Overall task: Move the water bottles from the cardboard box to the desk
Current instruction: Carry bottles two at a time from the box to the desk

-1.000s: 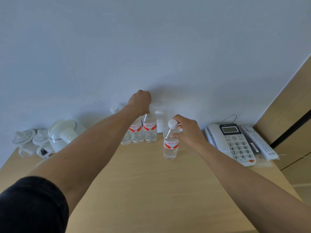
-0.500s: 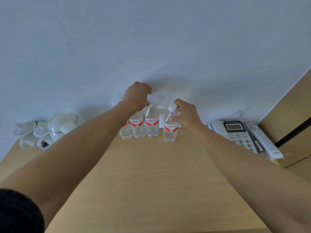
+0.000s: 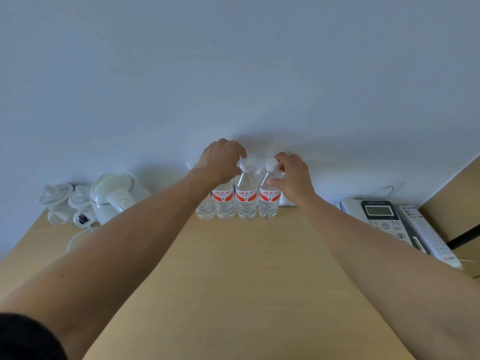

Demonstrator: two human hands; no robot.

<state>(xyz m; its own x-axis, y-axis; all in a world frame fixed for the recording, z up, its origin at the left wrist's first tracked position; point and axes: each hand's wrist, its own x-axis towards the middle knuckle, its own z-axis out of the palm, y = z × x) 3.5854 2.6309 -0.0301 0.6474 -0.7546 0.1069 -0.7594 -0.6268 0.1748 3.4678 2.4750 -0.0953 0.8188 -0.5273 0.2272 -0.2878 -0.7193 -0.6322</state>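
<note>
Four bottles (image 3: 246, 196) stand upright in a touching row at the desk's (image 3: 246, 268) far edge, against the wall. The right hand (image 3: 292, 178) pinches the neck of the rightmost bottle (image 3: 268, 198). The left hand (image 3: 222, 162) curls over the second bottle's top; its grip is hidden. A kettle (image 3: 117, 196) sits left, a phone (image 3: 376, 214) right.

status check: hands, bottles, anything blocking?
Right hand grips end bottle at its neck, upright on desk. Left hand curled over bottles beside it; grip unclear. Four in row at wall. Kettle, phone clear.
</note>
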